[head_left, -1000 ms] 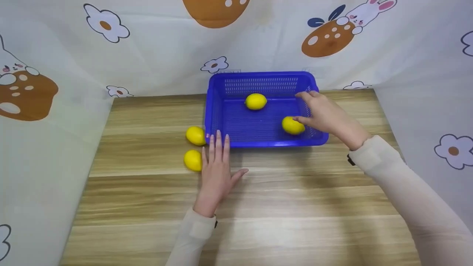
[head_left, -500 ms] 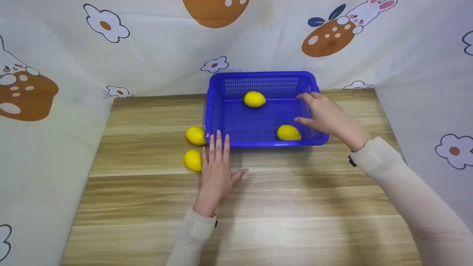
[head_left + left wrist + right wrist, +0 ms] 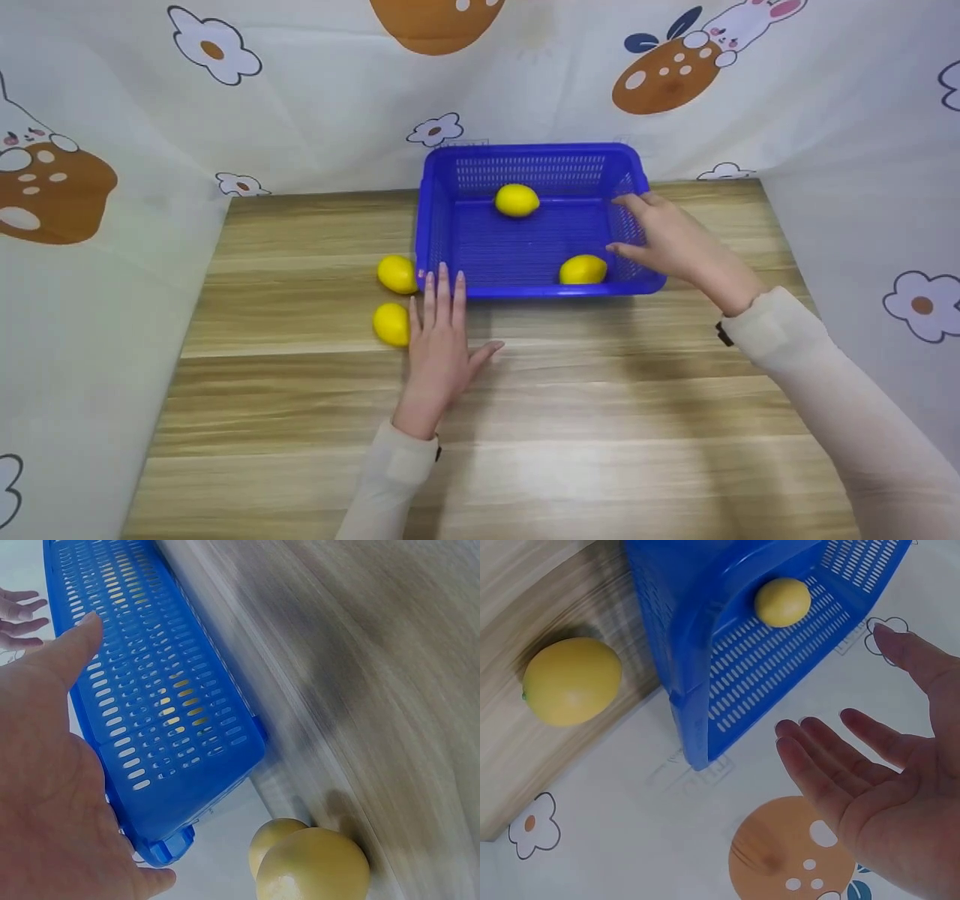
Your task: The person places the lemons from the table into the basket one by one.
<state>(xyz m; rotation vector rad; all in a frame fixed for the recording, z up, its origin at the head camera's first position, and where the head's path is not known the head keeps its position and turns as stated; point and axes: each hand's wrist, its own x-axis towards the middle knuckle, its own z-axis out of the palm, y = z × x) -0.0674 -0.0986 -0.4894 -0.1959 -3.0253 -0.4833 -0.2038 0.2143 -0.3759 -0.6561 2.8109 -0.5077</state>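
A blue plastic basket (image 3: 525, 255) stands against the back wall, holding two lemons. One lemon (image 3: 517, 201) lies near its back side, another lemon (image 3: 583, 269) by the front right. Straight fingers of my left hand (image 3: 437, 352) lie at the basket's front left corner. Left of this hand are two more lemons on the table: a rear lemon (image 3: 397, 274) and a nearer lemon (image 3: 391, 325). My right hand (image 3: 667, 234) hovers over the basket's right rim, loosely spread and holding nothing. The right wrist view has a lemon (image 3: 571, 681) on the table outside the basket; in the head view it is hidden.
The wood-grain table (image 3: 525, 420) runs up to patterned white cloth walls (image 3: 315, 105) at the back and on both sides. The basket's back rim sits close to the rear wall.
The front right lemon has rolled left and forward to the basket's front side. The back lemon shifted slightly backward. My right hand drew slightly right; my left hand stayed in place.
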